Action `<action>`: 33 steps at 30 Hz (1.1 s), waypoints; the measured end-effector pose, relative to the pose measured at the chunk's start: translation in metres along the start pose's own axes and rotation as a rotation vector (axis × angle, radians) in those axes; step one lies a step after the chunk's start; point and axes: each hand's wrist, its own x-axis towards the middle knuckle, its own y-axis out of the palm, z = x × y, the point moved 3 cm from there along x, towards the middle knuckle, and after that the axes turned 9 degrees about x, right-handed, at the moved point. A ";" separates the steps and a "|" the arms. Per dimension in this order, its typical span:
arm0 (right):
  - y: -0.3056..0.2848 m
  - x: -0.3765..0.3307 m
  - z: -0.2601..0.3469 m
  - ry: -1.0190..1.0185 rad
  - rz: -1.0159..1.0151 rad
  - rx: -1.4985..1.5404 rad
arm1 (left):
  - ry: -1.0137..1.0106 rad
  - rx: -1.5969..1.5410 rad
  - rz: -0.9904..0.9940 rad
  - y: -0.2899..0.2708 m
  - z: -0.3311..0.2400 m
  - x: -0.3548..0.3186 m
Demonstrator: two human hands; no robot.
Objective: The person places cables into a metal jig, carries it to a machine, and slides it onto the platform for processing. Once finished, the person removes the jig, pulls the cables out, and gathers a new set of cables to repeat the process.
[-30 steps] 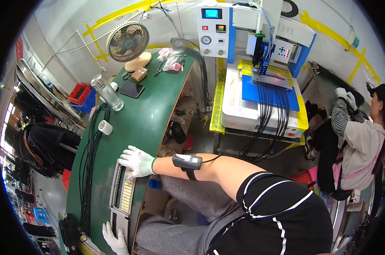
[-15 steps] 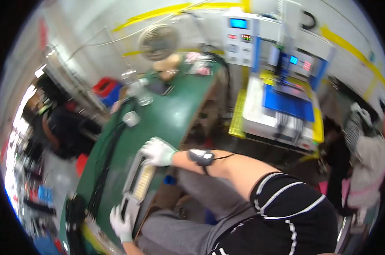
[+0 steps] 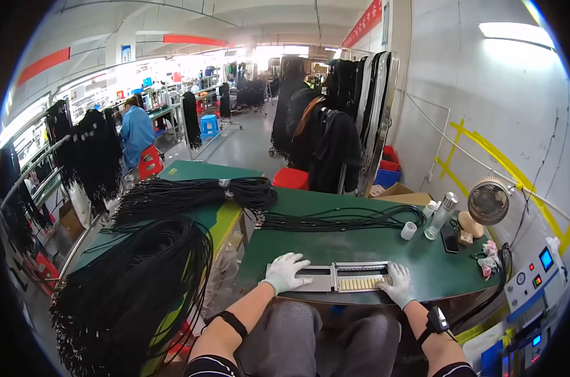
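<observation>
A long flat metal fixture [image 3: 333, 284] lies on the near edge of the green table. Its left part has a dark slot and a plain plate; its right part has a frame with a row of small pale yellow pieces [image 3: 360, 284]. My left hand [image 3: 287, 273], white-gloved, rests on the fixture's left end with fingers spread. At the other end my right hand [image 3: 398, 286], also gloved, lies along the edge with fingers stretched out, its thumb beside the pale pieces. Neither hand lifts anything; the undersides of the fingers are hidden.
Black cable bundles [image 3: 341, 218] lie along the back of the green table [image 3: 260, 251], with larger heaps [image 3: 134, 276] at left. A white cup [image 3: 409, 230], glass bottle [image 3: 441, 217], phone [image 3: 449, 239] and fan [image 3: 488, 201] stand at right. A machine panel [image 3: 533, 276] is at far right.
My view has swung left, away from the machine, and now faces the table and workshop. Both hands stay at opposite ends of the fixture; the left now lies with fingers spread.
</observation>
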 end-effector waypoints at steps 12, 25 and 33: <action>0.008 0.007 -0.021 0.021 -0.095 0.092 | 0.105 0.023 -0.186 -0.006 -0.002 0.018; -0.003 0.006 -0.021 0.322 -0.274 -0.015 | 0.124 0.088 -0.154 -0.005 -0.001 0.013; -0.002 0.004 -0.046 0.280 -0.326 0.022 | 0.137 -0.052 -0.169 -0.001 0.001 0.017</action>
